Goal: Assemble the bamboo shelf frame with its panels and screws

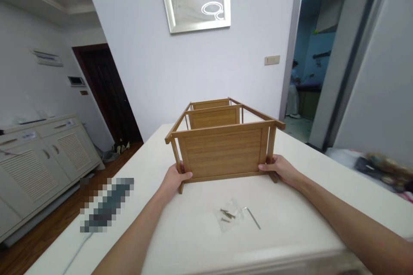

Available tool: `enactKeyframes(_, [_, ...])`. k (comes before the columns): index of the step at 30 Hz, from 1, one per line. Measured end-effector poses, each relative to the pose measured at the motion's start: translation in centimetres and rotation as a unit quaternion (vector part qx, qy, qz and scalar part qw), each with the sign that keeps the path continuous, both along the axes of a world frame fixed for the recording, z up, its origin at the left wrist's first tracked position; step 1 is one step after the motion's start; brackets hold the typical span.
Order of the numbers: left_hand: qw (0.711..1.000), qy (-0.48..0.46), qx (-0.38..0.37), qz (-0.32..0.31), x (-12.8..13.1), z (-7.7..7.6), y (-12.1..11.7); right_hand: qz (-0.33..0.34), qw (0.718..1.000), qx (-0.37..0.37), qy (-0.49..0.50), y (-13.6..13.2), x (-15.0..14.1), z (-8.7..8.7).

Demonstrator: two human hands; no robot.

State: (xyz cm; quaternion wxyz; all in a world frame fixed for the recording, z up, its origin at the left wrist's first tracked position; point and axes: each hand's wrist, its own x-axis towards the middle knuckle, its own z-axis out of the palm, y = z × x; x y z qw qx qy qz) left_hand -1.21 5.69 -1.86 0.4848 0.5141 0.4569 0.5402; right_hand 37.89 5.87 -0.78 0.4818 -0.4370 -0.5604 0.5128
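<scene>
A brown wooden shelf rack (222,152) lies on its side on the white table, its panels standing upright one behind another. My left hand (176,178) grips the lower left corner of the nearest panel, thumb on its face and fingers behind the leg. At the lower right corner, my right hand (279,167) holds the rack in the same way. Nearer to me lies a clear plastic bag (227,219) with several screws (228,214). Beside the bag, on its right, is a bent hex key (253,218).
The white table (290,219) reaches to the wall. On its left part lies a pixelated dark object (108,204) with a white cable (77,253). A white cabinet (48,159) stands farther left. Through the doorway at right, a person (293,90) stands in another room.
</scene>
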Motion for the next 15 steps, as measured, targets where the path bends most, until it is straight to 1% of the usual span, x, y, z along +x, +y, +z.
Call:
enactKeyframes(5, [1.0, 0.019, -0.003, 0.018, -0.2, -0.3, 0.1, -0.013, 1.0, -0.003, -0.006, 0.2, 0.3, -0.5])
enactKeyframes(15, [0.999, 0.029, -0.012, 0.009, 0.2, -0.1, -0.6, -0.056, 0.998, -0.002, 0.0, 1.0, 0.7, -1.6])
